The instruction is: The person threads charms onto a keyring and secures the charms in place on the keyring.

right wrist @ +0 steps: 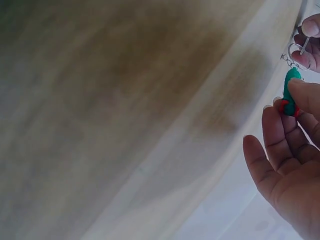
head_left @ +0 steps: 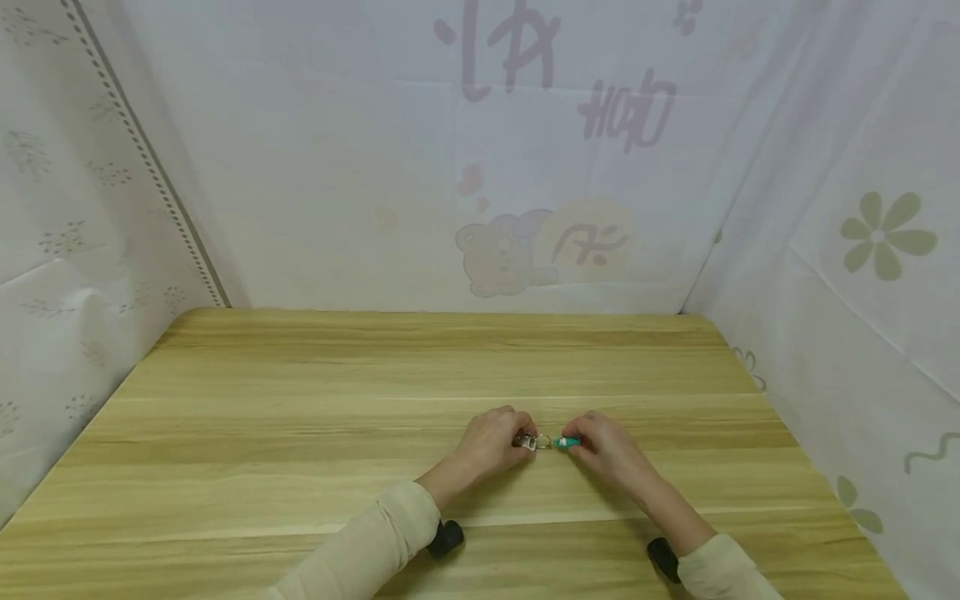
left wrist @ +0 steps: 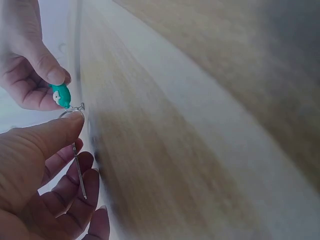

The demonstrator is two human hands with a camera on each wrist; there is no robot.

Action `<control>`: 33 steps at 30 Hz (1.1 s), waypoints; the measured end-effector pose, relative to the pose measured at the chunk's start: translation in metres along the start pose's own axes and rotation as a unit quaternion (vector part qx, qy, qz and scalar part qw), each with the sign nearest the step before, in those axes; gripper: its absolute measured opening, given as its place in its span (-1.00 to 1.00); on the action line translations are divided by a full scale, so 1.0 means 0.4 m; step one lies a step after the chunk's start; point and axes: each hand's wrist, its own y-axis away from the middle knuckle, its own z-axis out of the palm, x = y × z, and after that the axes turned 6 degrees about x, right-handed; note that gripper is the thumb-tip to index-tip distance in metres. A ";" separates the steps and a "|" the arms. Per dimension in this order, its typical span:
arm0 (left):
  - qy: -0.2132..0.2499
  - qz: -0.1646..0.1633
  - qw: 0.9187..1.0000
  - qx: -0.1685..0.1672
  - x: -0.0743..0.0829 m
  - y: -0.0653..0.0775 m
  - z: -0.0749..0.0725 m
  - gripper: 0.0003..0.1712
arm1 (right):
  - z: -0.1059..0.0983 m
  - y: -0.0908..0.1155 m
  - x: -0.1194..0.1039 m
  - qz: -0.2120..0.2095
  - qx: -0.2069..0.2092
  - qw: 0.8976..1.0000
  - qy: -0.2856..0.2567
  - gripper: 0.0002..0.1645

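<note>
Over the table, my left hand (head_left: 487,442) pinches a flat silver key-like piece (head_left: 529,442) between thumb and fingers; its exact kind cannot be told. In the left wrist view the piece (left wrist: 80,172) shows edge-on as a thin strip below the thumb. A metal split ring (head_left: 543,442) links it by a short chain (right wrist: 288,61) to a small green keychain charm (head_left: 567,442). My right hand (head_left: 611,450) pinches this charm, partly covering it. In the right wrist view the charm (right wrist: 291,90) has red at its lower end; a pale patch shows in the left wrist view.
A wood-grain table (head_left: 300,400) spreads under both hands. White printed cloth (head_left: 337,167) hangs behind it and along both sides. Black wrist-worn pieces (head_left: 446,539) sit below the sleeves (head_left: 375,537).
</note>
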 end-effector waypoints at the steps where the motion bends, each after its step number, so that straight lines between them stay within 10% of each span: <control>1: -0.002 -0.002 1.000 0.000 0.000 0.000 0.001 -0.79 | 0.001 0.000 0.000 -0.004 0.002 1.000 0.007 -0.87; 33: -0.029 -0.040 0.999 -0.001 -0.001 -0.007 0.015 -0.78 | 0.019 -0.012 0.002 -0.045 0.006 0.994 0.104 -0.82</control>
